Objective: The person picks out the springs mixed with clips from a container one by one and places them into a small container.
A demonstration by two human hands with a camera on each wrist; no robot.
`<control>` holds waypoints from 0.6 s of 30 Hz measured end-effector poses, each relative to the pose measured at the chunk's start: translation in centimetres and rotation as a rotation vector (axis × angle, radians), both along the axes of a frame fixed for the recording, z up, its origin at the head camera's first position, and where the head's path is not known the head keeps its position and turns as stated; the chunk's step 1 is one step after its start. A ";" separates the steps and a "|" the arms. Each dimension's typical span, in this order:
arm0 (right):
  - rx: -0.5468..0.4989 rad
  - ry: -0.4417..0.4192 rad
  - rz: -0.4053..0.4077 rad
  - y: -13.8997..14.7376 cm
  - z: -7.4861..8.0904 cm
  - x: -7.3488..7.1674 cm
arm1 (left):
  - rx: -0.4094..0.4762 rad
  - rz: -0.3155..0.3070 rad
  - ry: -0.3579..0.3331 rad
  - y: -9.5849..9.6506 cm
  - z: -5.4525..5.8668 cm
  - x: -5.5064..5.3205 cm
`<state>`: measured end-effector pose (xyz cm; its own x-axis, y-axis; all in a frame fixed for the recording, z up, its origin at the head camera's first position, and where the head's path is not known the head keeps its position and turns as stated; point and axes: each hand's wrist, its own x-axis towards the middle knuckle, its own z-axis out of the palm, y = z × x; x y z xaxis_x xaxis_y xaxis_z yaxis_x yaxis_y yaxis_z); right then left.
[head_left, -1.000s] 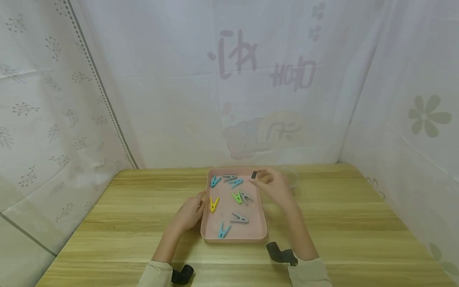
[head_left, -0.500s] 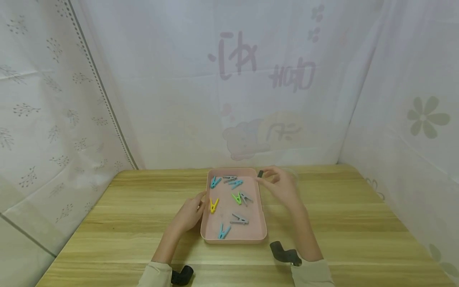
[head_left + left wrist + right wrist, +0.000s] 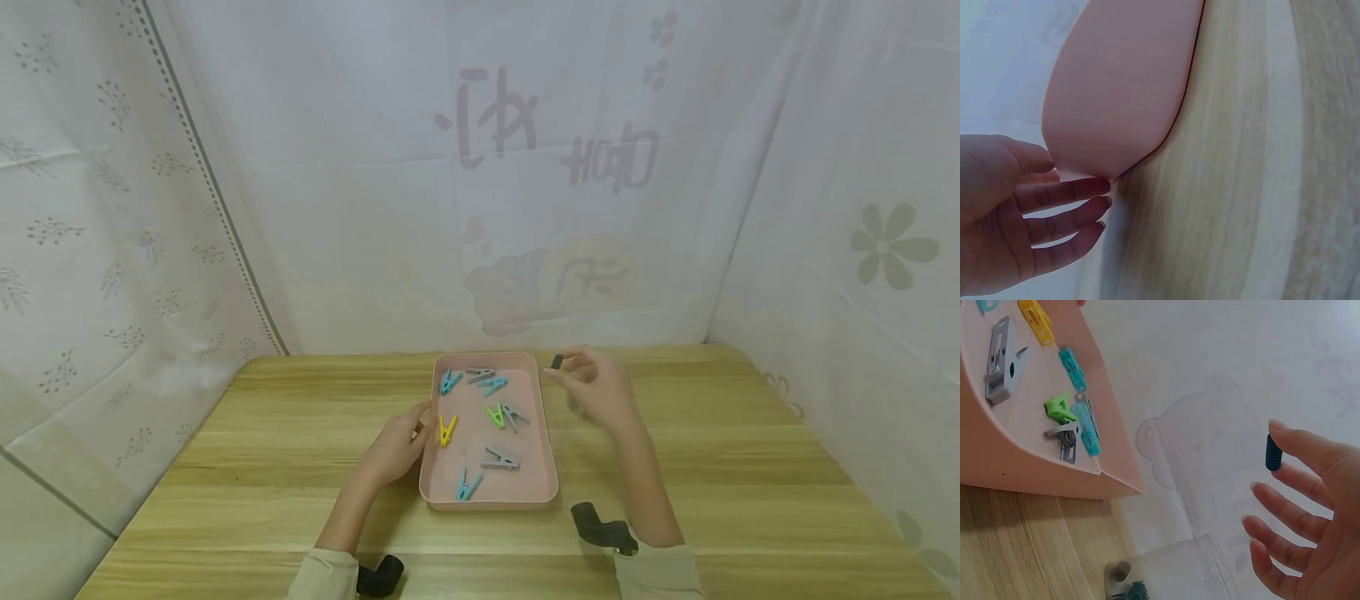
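My right hand (image 3: 600, 387) pinches a small dark teal ribbed cylinder (image 3: 1274, 452) between thumb and index finger, the other fingers spread apart. It is just right of the pink tray (image 3: 525, 487), near its back corner. Against the tray's left side rests my left hand (image 3: 393, 446), its fingertips at the outer wall and lower edge in the left wrist view. Several clothespins lie in the tray, among them a yellow clothespin (image 3: 447, 430), a green clothespin (image 3: 496, 415) and a grey clothespin (image 3: 501, 459). Below the right hand in its wrist view stands a clear plastic jar (image 3: 1179, 569).
At the jar's bottom lie a dark teal toothed piece (image 3: 1136, 591) and a brownish round piece (image 3: 1120, 570). The wooden table (image 3: 315, 400) meets a printed white curtain (image 3: 360, 250) behind the tray, with more curtain on both sides.
My right hand has moved right, from over the tray's back right corner to beyond its rim, still pinching the ribbed cylinder. The left hand and clothespins have stayed in place.
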<state>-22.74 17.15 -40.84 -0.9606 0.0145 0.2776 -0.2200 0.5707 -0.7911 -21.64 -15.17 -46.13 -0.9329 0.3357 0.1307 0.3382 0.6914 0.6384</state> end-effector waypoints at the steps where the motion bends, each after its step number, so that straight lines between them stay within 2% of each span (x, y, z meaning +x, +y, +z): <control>1: 0.006 -0.004 -0.005 0.1 0.0 0.0 | -0.001 0.000 -0.001 0.0 0.0 0.0; 8: 0.014 -0.017 -0.030 0.7 -0.2 -0.1 | -0.005 0.003 -0.002 0.0 -0.2 -0.2; 18: 0.031 0.012 -0.050 1.4 0.0 0.2 | -0.009 0.007 0.007 0.0 -0.2 0.0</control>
